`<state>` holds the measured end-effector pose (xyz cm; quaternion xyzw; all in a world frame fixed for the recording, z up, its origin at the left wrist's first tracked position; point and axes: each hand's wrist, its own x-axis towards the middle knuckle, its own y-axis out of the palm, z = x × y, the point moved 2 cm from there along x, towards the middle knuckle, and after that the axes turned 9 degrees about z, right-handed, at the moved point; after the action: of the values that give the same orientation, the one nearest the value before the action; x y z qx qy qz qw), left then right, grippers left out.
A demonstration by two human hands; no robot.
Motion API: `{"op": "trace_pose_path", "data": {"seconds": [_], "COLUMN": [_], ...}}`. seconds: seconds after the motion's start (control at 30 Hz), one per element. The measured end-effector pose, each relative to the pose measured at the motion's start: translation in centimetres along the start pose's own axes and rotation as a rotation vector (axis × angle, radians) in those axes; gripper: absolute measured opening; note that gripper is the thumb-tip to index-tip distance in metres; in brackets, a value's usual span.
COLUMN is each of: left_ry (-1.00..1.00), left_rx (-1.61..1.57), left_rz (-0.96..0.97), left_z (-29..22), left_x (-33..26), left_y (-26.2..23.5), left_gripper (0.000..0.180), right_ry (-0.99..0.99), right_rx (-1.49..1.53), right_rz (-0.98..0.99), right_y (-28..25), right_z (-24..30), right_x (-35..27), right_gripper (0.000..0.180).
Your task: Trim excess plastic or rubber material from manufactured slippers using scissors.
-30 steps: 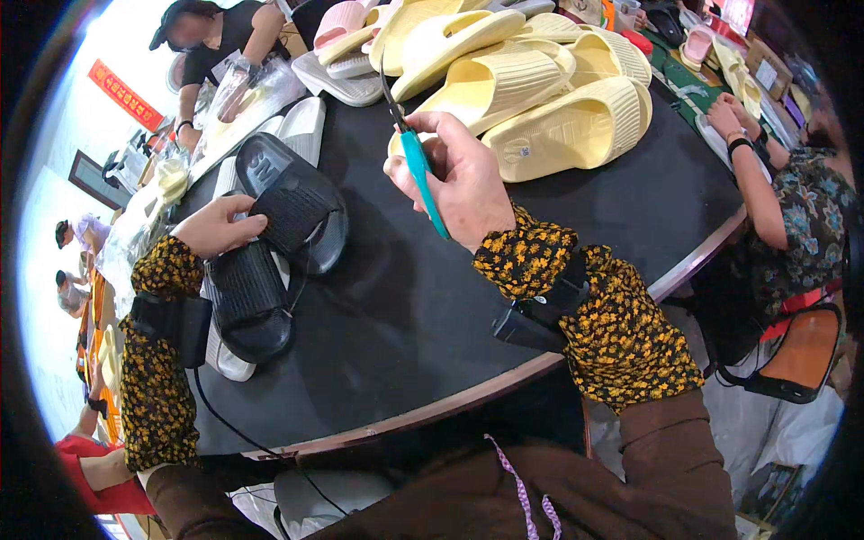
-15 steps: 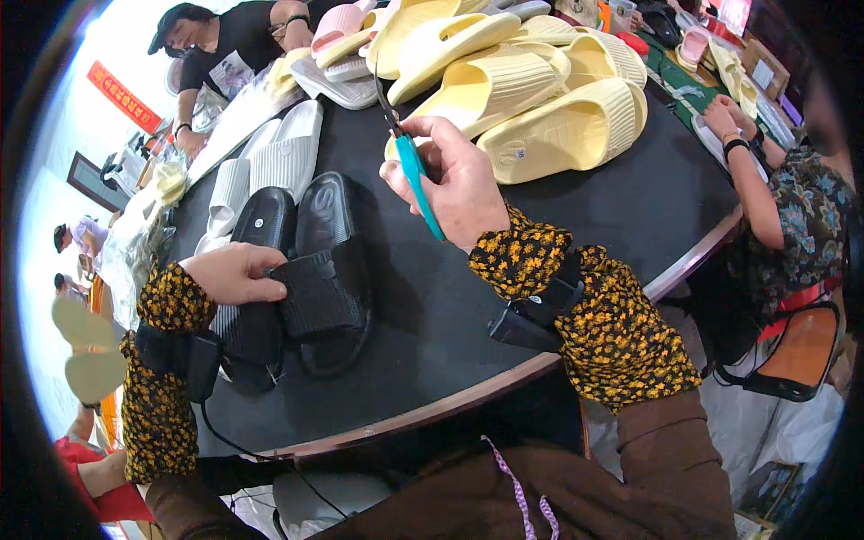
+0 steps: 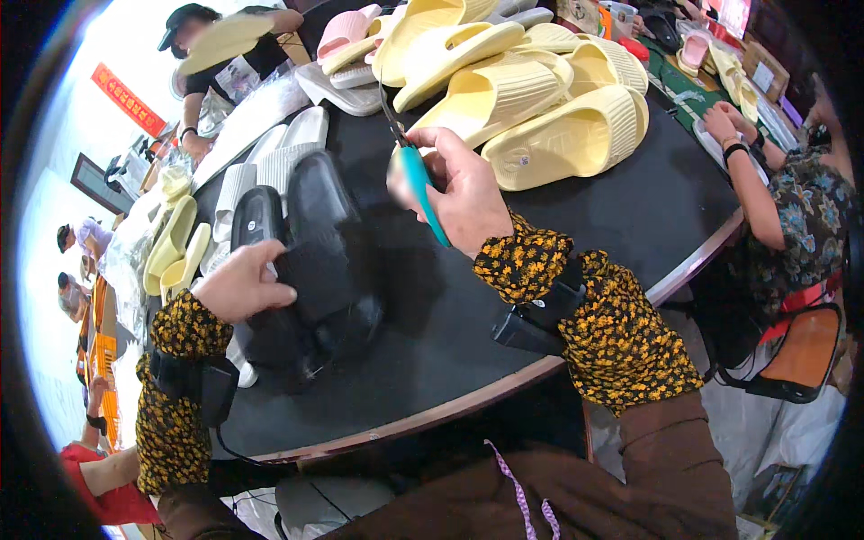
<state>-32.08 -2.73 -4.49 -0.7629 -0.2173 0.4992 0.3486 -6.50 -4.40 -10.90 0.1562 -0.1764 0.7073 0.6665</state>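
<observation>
Black slides (image 3: 319, 202) lie blurred beneath the left hand (image 3: 241, 283), thumb and forefinger parted, its hold unclear; the right hand (image 3: 466, 193) is curled round teal scissors (image 3: 417, 175).

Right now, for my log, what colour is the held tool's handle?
Teal handle, clearest in head view.

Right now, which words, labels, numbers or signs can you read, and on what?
Slanted red rectangular banner: yellow characters, which I won't copy.
Front pale-yellow ribbed slipper: small white sticker, too small to read.
Left black slipper: round pale sticker, too small and blurred.
</observation>
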Motion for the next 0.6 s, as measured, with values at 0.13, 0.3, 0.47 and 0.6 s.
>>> {"op": "trace_pose_path", "data": {"seconds": [0.13, 0.3, 0.47, 0.6], "left_ry": [0.249, 0.548, 0.614, 0.677], "left_rx": [-0.67, -1.159, -1.216, -1.284], "left_rz": [-0.432, -0.566, -0.704, -0.743], "left_z": [1.2, 0.9, 0.4, -0.7], "left_x": [-0.1, 1.1, 2.0, 2.7], "left_y": [-0.7, -1.7, -1.6, -1.3], "left_gripper": [0.031, 0.031, 0.033, 0.033], "right_ry": [-0.007, 0.024, 0.12, 0.039], "right_rx": [0.066, 0.002, 0.016, -0.101], "right_rz": [-0.016, -0.035, 0.026, 0.232], "right_y": [0.4, 0.2, 0.6, 1.3], "right_z": [0.1, 0.2, 0.4, -0.2], "right_x": [0.0, -0.3, -0.3, -0.3], "right_gripper": [0.04, 0.04, 0.041, 0.042]}}
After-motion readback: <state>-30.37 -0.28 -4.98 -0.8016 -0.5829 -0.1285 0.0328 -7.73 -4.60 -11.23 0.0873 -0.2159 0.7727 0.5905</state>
